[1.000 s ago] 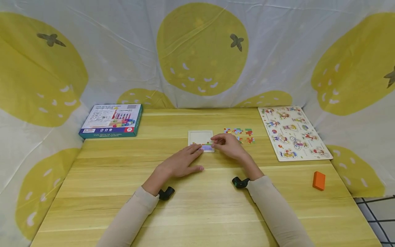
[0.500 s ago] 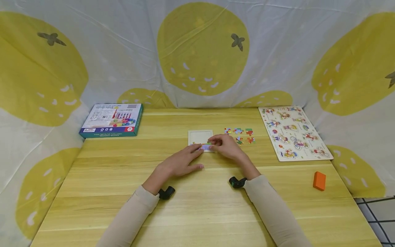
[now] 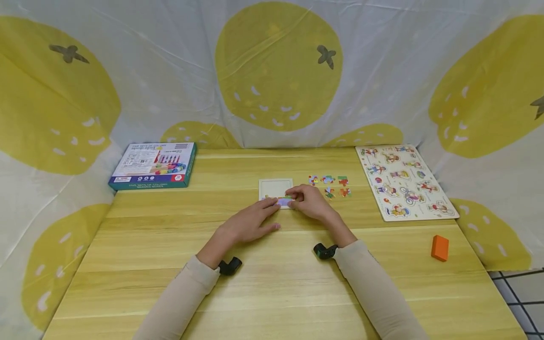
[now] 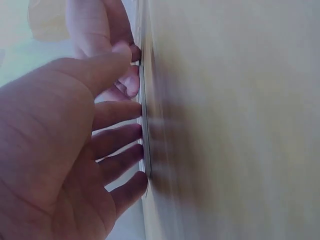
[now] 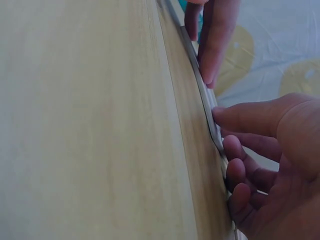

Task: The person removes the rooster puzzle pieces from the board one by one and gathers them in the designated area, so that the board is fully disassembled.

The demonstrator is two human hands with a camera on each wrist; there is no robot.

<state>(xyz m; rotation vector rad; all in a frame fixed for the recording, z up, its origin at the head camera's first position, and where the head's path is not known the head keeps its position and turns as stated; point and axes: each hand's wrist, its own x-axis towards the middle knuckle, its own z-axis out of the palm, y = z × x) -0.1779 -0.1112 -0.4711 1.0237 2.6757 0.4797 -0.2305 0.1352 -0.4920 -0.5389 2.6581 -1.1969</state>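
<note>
In the head view, a small square puzzle tray (image 3: pixel 276 182) lies on the table. Purple puzzle pieces (image 3: pixel 283 201) fill part of its near side. My left hand (image 3: pixel 250 222) rests its extended fingertips on the tray's near-left part; in the left wrist view, those fingers (image 4: pixel 120 132) lie along its thin edge. With thumb and index finger, my right hand (image 3: pixel 312 202) pinches a puzzle piece at the tray's near-right corner, the piece mostly hidden by the fingers. In the right wrist view, the thumb (image 5: pixel 245 117) touches the tray's edge and the other fingers are curled.
Several loose puzzle pieces (image 3: pixel 329 180) lie right of the tray. A boxed set (image 3: pixel 153 165) stands at the back left. Farther right are a picture board (image 3: pixel 403 184) and an orange block (image 3: pixel 439 248). A fruit-print cloth (image 3: pixel 178 71) hangs behind the table.
My right hand has shifted slightly left over the tray, its finger and thumb now nearer the left hand. The left hand has stayed in place.
</note>
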